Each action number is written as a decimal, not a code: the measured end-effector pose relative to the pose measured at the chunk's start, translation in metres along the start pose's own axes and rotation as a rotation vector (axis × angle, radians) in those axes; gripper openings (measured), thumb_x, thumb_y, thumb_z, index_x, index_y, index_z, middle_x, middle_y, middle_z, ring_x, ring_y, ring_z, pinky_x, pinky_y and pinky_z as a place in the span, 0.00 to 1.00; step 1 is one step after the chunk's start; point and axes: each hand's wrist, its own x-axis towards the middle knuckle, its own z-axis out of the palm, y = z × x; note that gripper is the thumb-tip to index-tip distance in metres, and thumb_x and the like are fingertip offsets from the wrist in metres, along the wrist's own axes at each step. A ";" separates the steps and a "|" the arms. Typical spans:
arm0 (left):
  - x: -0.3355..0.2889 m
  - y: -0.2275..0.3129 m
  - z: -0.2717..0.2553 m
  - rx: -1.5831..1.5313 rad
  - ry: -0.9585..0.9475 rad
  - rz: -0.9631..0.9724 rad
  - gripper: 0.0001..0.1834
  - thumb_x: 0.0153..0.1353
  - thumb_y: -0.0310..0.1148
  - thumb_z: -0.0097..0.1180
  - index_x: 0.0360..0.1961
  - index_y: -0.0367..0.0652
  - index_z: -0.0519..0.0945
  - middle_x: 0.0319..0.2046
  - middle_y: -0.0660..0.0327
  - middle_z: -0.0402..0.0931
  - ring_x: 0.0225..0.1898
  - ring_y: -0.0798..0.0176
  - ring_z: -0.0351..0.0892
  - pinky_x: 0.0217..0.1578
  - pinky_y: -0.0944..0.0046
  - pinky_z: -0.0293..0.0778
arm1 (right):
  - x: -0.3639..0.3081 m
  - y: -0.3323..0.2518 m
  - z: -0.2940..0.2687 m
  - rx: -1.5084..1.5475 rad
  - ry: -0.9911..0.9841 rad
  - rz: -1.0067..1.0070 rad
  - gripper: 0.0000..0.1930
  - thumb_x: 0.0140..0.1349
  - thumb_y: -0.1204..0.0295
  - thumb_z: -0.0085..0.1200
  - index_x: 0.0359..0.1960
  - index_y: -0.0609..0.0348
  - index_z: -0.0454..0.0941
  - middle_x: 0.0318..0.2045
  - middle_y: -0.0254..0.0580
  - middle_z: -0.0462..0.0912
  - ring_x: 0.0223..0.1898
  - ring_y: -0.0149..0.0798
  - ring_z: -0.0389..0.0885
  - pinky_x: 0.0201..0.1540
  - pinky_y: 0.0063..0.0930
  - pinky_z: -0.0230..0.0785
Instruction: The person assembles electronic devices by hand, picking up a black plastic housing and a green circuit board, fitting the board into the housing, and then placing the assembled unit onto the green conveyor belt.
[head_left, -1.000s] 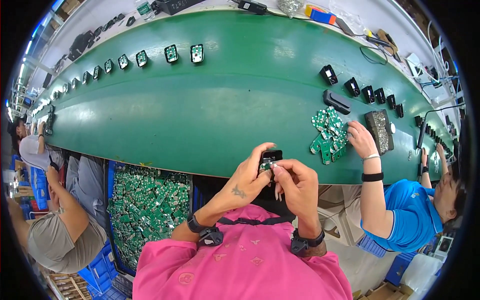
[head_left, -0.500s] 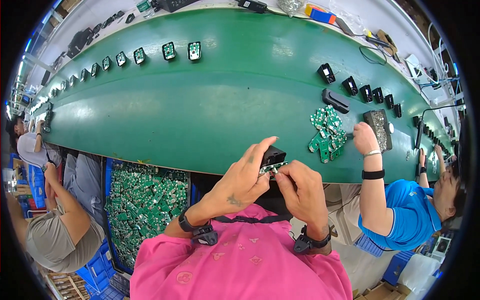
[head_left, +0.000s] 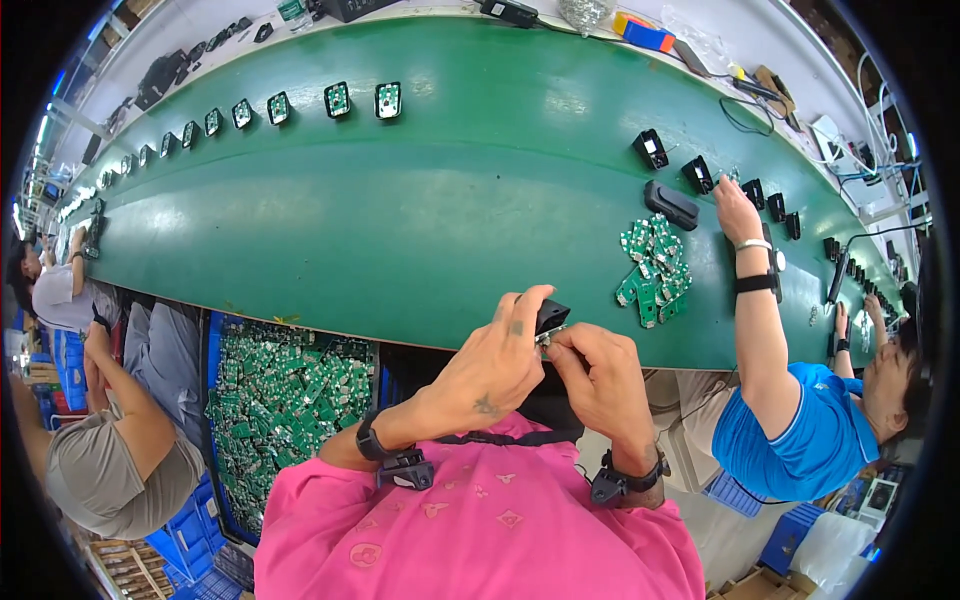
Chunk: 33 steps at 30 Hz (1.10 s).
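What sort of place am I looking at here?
Probably an electronics assembly workshop: there's a long green workbench, a blue crate full of green circuit boards, and rows of black housings.

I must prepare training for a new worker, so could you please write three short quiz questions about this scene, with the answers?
1. The person's left hand holds: a) a black housing; b) a bottle; c) a roll of tape.
2. True or false: the board pile on the table lies to the left of the person's right hand.
3. Which container at the person's left is full of green boards?

Key: 1. a; 2. False; 3. The blue bin.
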 end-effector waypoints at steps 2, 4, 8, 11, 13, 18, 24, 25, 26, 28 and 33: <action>0.001 -0.003 0.005 -0.056 -0.003 -0.040 0.34 0.62 0.24 0.49 0.67 0.33 0.52 0.54 0.32 0.64 0.47 0.28 0.73 0.49 0.42 0.73 | 0.000 0.004 0.002 -0.013 0.011 0.013 0.03 0.61 0.78 0.56 0.32 0.65 0.77 0.26 0.51 0.78 0.29 0.54 0.79 0.32 0.41 0.70; 0.002 -0.015 0.012 -0.088 0.019 -0.041 0.33 0.63 0.24 0.48 0.67 0.32 0.52 0.54 0.33 0.64 0.48 0.30 0.73 0.51 0.43 0.72 | 0.002 0.012 0.008 0.034 0.047 0.036 0.04 0.60 0.77 0.58 0.32 0.67 0.78 0.23 0.47 0.79 0.23 0.47 0.76 0.28 0.35 0.66; -0.003 -0.028 0.011 -0.337 0.055 -0.086 0.31 0.65 0.25 0.46 0.67 0.33 0.52 0.54 0.38 0.66 0.52 0.38 0.73 0.55 0.46 0.69 | -0.001 0.010 0.012 0.077 0.163 0.217 0.07 0.64 0.75 0.58 0.33 0.68 0.78 0.21 0.38 0.78 0.23 0.28 0.75 0.25 0.26 0.66; -0.003 -0.029 0.013 -0.544 0.038 -0.125 0.31 0.65 0.23 0.46 0.68 0.37 0.53 0.52 0.49 0.66 0.51 0.57 0.72 0.54 0.57 0.70 | -0.006 0.040 0.021 0.237 0.134 0.277 0.07 0.68 0.74 0.56 0.36 0.68 0.78 0.22 0.34 0.79 0.22 0.24 0.76 0.24 0.20 0.68; -0.002 -0.029 0.012 -0.552 -0.016 -0.116 0.32 0.64 0.21 0.46 0.68 0.39 0.52 0.52 0.54 0.65 0.51 0.65 0.71 0.53 0.62 0.72 | -0.009 0.041 0.022 0.482 0.064 0.397 0.07 0.69 0.73 0.55 0.37 0.67 0.78 0.23 0.34 0.79 0.21 0.24 0.77 0.23 0.19 0.69; 0.001 -0.028 0.016 -0.655 -0.032 -0.128 0.36 0.60 0.21 0.57 0.67 0.41 0.56 0.52 0.55 0.67 0.51 0.63 0.72 0.49 0.64 0.73 | -0.009 0.024 0.031 0.688 0.258 0.335 0.05 0.68 0.77 0.56 0.37 0.69 0.78 0.24 0.37 0.81 0.21 0.24 0.78 0.22 0.17 0.69; 0.010 -0.028 0.015 -0.465 0.034 -0.029 0.33 0.59 0.19 0.61 0.65 0.40 0.64 0.55 0.55 0.71 0.53 0.65 0.75 0.54 0.64 0.74 | -0.007 0.030 0.026 0.823 0.260 0.330 0.04 0.66 0.78 0.57 0.34 0.69 0.78 0.22 0.38 0.80 0.15 0.25 0.75 0.16 0.17 0.64; 0.011 -0.032 0.015 -0.459 0.025 0.018 0.32 0.59 0.19 0.61 0.64 0.40 0.65 0.54 0.55 0.72 0.53 0.64 0.76 0.55 0.63 0.74 | -0.008 0.031 0.023 0.847 0.267 0.338 0.05 0.66 0.78 0.57 0.34 0.68 0.79 0.22 0.37 0.80 0.16 0.24 0.74 0.16 0.17 0.63; 0.011 -0.034 0.014 -0.453 0.017 0.065 0.30 0.59 0.19 0.61 0.63 0.39 0.66 0.54 0.55 0.73 0.52 0.63 0.77 0.55 0.63 0.74 | -0.008 0.032 0.020 0.870 0.273 0.346 0.06 0.67 0.77 0.58 0.34 0.68 0.79 0.22 0.35 0.79 0.16 0.23 0.74 0.16 0.17 0.63; 0.015 -0.030 0.015 -0.493 0.030 0.069 0.29 0.60 0.19 0.59 0.63 0.41 0.67 0.52 0.55 0.75 0.52 0.62 0.78 0.54 0.62 0.75 | -0.009 0.036 0.006 0.850 0.257 0.374 0.07 0.67 0.75 0.57 0.32 0.66 0.79 0.20 0.34 0.78 0.14 0.22 0.71 0.13 0.17 0.58; 0.020 -0.018 0.016 -0.449 0.107 0.163 0.28 0.59 0.18 0.57 0.62 0.44 0.70 0.48 0.54 0.78 0.45 0.57 0.81 0.43 0.61 0.77 | -0.008 0.024 -0.004 0.612 0.044 0.336 0.10 0.66 0.75 0.58 0.25 0.64 0.77 0.18 0.32 0.76 0.14 0.21 0.69 0.14 0.16 0.58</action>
